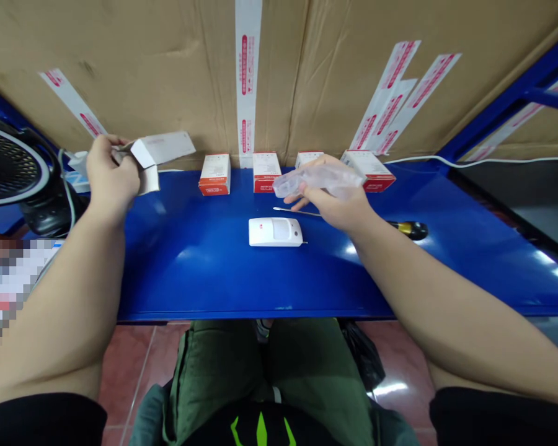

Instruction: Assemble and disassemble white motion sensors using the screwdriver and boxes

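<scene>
Both beyond the white device (262, 233), the left hand (113, 174) grips an open carton (167, 148) and the right hand (341, 207) pinches clear packaging (323, 178), probably light, slippery and best held mid-length.

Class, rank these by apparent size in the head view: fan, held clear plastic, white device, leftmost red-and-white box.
1. Fan
2. Clear plastic
Unranked, too alike: white device, leftmost red-and-white box

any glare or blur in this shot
Head view: bright glare on the table at right and on the floor; wide-lens stretch towards the edges; pixelated patch at far left; small print on the boxes too soft to read.
</scene>
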### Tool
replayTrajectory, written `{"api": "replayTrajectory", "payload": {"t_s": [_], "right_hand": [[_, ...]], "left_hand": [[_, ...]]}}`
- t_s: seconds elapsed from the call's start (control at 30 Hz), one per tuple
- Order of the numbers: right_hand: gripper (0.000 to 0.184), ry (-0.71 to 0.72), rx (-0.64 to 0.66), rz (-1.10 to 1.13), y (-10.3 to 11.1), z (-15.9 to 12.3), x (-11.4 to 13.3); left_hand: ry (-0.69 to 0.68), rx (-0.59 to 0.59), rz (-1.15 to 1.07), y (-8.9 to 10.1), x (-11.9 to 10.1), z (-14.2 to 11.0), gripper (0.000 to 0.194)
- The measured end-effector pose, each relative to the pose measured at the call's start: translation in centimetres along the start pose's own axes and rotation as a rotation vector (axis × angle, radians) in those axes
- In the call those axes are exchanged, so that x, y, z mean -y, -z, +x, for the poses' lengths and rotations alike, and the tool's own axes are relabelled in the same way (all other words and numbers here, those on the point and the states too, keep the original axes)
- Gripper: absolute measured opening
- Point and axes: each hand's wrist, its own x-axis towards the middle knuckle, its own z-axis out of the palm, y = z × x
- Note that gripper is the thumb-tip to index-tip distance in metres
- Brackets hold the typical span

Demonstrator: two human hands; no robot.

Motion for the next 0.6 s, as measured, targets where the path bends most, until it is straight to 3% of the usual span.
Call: {"api": "replayTrajectory", "payload": {"t_s": [0.1, 0.23, 0.37, 0.47, 0.6], "right_hand": [[0.030, 0.061, -0.035, 0.013, -0.4, 0.0, 0.1], [0.029, 0.208, -0.009, 0.018, -1.7, -0.3, 0.5], [0.025, 0.593, 0.096, -0.209, -3.6, -1.0, 1.4], [0.015, 0.880, 0.172, -0.391, -4.9, -1.7, 2.0], [0.012, 1.084, 0.224, -0.641, -5.9, -2.3, 2.5]], "left_hand": [[0.036, -0.014, -0.071, -1.5, -2.4, -1.3, 0.026], [-0.256, 0.101, -0.121, -2.4, -7.9, -4.5, 0.034], [-0.458, 0.177, -0.017, -2.7, -12.5, -7.1, 0.043], [-0.506, 0.310, -0.016, -2.9, -13.9, -8.0, 0.038], [-0.542, 0.383, -0.032, -3.2, -14.2, -8.5, 0.035]]}}
